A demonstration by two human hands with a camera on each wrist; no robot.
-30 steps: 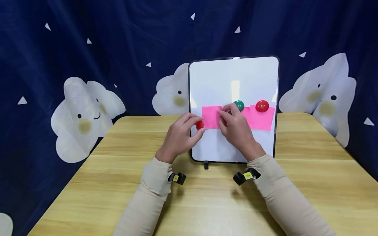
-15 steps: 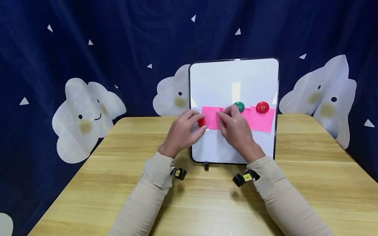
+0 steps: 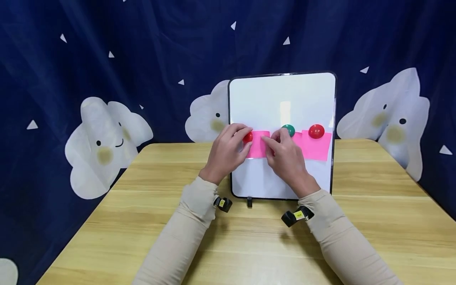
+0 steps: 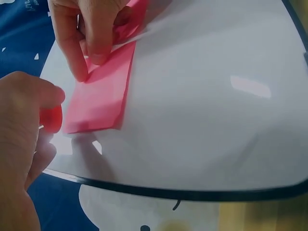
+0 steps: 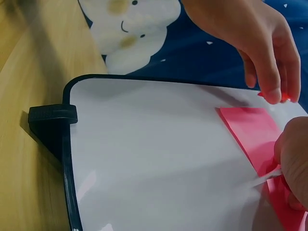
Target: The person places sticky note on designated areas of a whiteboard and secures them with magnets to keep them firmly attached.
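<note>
A small whiteboard [image 3: 263, 99] stands propped on the table. My left hand [image 3: 225, 154] pinches a round red magnet [image 3: 247, 137] between thumb and fingers, near the upper left of a pink sticky note [image 3: 258, 146]. In the left wrist view that magnet [image 4: 51, 119] looks slightly apart from the note. My right hand [image 3: 287, 161] holds the note's right edge against the board with its fingertips. Farther right, another pink note [image 3: 315, 148] hangs under a red magnet [image 3: 316, 131]. A green magnet [image 3: 290, 130] is partly hidden behind my right fingers. What lies beneath the right palm is hidden.
The board rests on small black feet, one foot [image 3: 249, 202] showing at its lower left. Wooden tabletop [image 3: 149, 190] stretches around it. Behind hangs a dark blue curtain [image 3: 160, 47] printed with clouds.
My left hand has moved up and right with the red magnet, from the note's lower left side to its upper left. The right hand stays in place on the note.
</note>
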